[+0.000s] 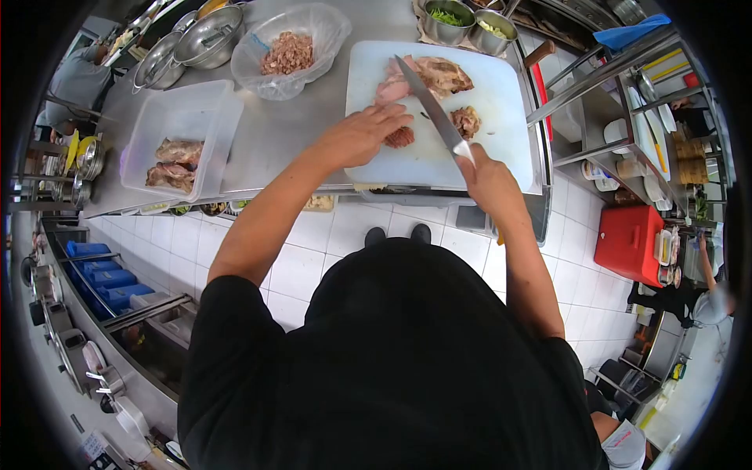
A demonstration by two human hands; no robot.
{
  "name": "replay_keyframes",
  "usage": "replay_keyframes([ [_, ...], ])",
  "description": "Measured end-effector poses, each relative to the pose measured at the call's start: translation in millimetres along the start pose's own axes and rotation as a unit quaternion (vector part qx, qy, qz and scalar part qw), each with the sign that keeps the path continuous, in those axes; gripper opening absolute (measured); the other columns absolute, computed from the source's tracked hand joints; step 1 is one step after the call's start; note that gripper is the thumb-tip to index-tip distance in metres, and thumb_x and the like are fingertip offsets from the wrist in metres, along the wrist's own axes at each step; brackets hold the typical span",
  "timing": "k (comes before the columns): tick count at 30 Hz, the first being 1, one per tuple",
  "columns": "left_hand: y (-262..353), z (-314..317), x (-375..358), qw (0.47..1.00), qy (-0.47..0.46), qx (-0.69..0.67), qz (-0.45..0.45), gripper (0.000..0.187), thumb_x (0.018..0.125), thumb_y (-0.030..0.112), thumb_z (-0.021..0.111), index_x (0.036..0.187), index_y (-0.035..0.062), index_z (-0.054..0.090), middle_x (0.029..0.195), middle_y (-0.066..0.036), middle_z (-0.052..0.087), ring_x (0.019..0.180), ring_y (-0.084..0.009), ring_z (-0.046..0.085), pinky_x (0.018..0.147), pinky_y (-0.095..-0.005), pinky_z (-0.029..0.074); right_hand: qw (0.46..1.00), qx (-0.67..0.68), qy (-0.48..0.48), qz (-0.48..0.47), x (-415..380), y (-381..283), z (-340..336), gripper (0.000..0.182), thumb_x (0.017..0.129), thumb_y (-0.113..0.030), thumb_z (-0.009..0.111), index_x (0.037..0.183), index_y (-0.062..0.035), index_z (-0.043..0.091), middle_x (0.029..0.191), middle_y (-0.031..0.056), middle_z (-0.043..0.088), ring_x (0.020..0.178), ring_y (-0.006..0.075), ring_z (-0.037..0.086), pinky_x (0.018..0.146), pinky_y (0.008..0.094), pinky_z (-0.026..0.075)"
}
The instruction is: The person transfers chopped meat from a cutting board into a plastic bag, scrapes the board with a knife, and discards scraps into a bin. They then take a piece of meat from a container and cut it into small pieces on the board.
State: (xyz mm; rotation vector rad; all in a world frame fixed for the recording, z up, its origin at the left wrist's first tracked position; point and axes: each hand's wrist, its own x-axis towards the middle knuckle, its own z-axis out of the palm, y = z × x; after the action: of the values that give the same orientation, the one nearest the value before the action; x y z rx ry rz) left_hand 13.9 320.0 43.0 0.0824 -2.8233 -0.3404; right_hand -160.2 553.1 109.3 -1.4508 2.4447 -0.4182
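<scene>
My right hand (487, 178) is wrapped round the handle of a large kitchen knife (433, 110). The blade points up and left across a white cutting board (501, 86), its tip over a slab of meat (440, 76) with a pale part at the left. At the board's left edge my left hand (362, 136) lies with fingers stretched out, fingertips right at a small reddish piece of meat (400, 138). Another browned chunk of meat (466, 121) sits just right of the blade.
A bag-lined bowl (333, 39) holds chopped meat, and a clear plastic tub (222, 125) holds several meat pieces. Metal bowls (207, 37) stand at the far left. Small pots (448, 31) of cut greens stand behind the board. A red box (627, 244) is on the right.
</scene>
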Motion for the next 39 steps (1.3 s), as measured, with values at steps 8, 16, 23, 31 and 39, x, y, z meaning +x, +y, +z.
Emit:
replay_keyframes([
  [8, 11.9, -17.8, 25.7, 0.974, -0.222, -0.024, -0.02, 0.049, 0.089, 0.003, 0.056, 0.138, 0.0115, 0.059, 0.143, -0.007, 0.055, 0.122, -0.0311, 0.055, 0.107, -0.0383, 0.047, 1.0, -0.013, -0.014, 0.002, -34.4, 42.3, 5.3, 0.031, 0.103, -0.033, 0.052, 0.111, -0.0033, 0.055, 0.073, 0.028, 0.066, 0.072, 0.0495, 0.065, 0.067, 0.0586, 0.051],
  [16, 44.4, 10.9, -6.6, 0.985, 0.003, -0.061, -0.161, 0.044, 0.087, 0.01, 0.065, 0.13, 0.0078, 0.061, 0.128, -0.013, 0.061, 0.117, -0.0345, 0.058, 0.102, -0.0404, 0.048, 0.994, -0.055, -0.082, -0.053, 10.8, 38.8, 14.6, 0.035, 0.101, -0.034, 0.054, 0.125, -0.0079, 0.057, 0.085, 0.0265, 0.07, 0.084, 0.0442, 0.07, 0.075, 0.0559, 0.055],
  [23, 63.4, 29.4, 21.8, 0.951, 0.061, -0.087, -0.29, 0.045, 0.084, 0.018, 0.073, 0.127, 0.0064, 0.063, 0.125, -0.015, 0.063, 0.118, -0.0364, 0.058, 0.103, -0.0424, 0.047, 0.99, -0.092, -0.106, -0.026, 35.5, 24.7, -4.1, 0.033, 0.101, -0.032, 0.053, 0.125, -0.0084, 0.056, 0.09, 0.0239, 0.072, 0.087, 0.0444, 0.07, 0.078, 0.0553, 0.055],
  [31, 50.5, 21.4, 18.4, 0.966, 0.096, -0.133, -0.202, 0.032, 0.082, 0.018, 0.076, 0.111, 0.0083, 0.067, 0.113, -0.011, 0.067, 0.111, -0.0339, 0.061, 0.097, -0.0426, 0.05, 0.986, -0.075, -0.089, -0.12, 70.1, -4.4, 8.1, 0.03, 0.1, -0.025, 0.052, 0.121, -0.0038, 0.054, 0.095, 0.0246, 0.072, 0.088, 0.0451, 0.071, 0.08, 0.0558, 0.055],
  [39, 33.0, 37.3, 20.3, 0.975, 0.107, -0.131, -0.147, 0.022, 0.082, 0.016, 0.075, 0.102, 0.01, 0.068, 0.106, -0.009, 0.067, 0.103, -0.031, 0.063, 0.091, -0.0413, 0.051, 0.992, -0.048, -0.115, -0.029, 45.4, -15.8, 24.0, 0.029, 0.1, -0.023, 0.05, 0.119, -0.0014, 0.054, 0.108, 0.0292, 0.069, 0.091, 0.0475, 0.07, 0.082, 0.0586, 0.054],
])
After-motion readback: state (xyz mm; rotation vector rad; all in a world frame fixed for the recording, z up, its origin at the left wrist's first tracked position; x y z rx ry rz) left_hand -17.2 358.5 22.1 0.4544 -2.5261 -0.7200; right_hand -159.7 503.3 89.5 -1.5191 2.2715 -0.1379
